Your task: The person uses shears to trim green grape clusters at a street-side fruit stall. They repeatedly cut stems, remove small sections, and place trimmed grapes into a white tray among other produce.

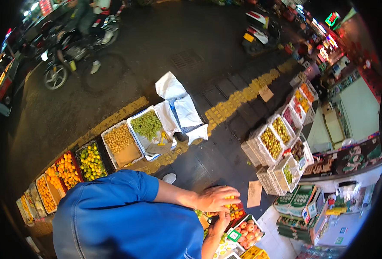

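My left hand (218,199) reaches out palm down, fingers stretched, above a crate of orange fruit (237,213). Just below it is my right hand (220,223), its fingers bent and meeting the underside of the left. Whatever the right fingers grip, if anything, is hidden between the two hands. Beside the right hand stands a crate of red-pink apples (248,233) with a green-and-white card at its corner. Green and pale fruit (222,248) shows partly past my right forearm. My blue sleeve and shirt fill the lower left.
Crates of grapes (146,124), small tan fruit (118,138) and green-orange citrus (92,162) line the kerb. Stacked white crates (268,142) stand at right, near green cartons (297,202). Cardboard (255,193) lies on the paving. A motorbike (76,49) with a rider is on the road.
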Action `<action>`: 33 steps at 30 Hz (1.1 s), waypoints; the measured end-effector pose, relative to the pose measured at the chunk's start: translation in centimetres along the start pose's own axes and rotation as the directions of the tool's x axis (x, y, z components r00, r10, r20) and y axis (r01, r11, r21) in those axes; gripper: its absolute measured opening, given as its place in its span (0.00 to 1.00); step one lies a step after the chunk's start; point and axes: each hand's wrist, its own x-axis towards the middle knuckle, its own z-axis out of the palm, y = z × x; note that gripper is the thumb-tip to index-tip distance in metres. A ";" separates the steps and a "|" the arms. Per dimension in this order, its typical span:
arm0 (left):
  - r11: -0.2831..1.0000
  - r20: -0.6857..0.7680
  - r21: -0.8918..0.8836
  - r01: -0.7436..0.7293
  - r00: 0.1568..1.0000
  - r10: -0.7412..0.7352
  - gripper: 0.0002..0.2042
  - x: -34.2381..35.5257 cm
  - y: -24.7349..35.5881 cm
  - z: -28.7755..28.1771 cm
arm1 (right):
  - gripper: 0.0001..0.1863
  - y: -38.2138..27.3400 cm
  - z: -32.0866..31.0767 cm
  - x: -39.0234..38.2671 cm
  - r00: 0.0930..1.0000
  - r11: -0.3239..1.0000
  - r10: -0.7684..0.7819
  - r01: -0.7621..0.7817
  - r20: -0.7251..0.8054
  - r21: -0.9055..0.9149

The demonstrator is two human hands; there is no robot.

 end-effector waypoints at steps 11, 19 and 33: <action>0.968 0.099 0.141 0.209 0.970 -0.224 0.21 3.9 -8.0 0.0 | 0.13 -1.1 0.7 7.1 0.989 0.988 0.145 -0.144 -0.002 0.054; 0.486 0.396 0.535 0.691 0.304 -0.867 0.24 -5.5 -22.2 0.5 | 0.12 -5.1 -5.9 15.3 0.991 0.956 0.133 -0.130 0.006 0.265; -0.090 0.058 0.304 0.948 -0.113 -0.992 0.18 -18.8 -25.1 2.9 | 0.13 -12.3 -2.5 33.3 0.896 0.935 0.350 -0.352 0.273 -0.044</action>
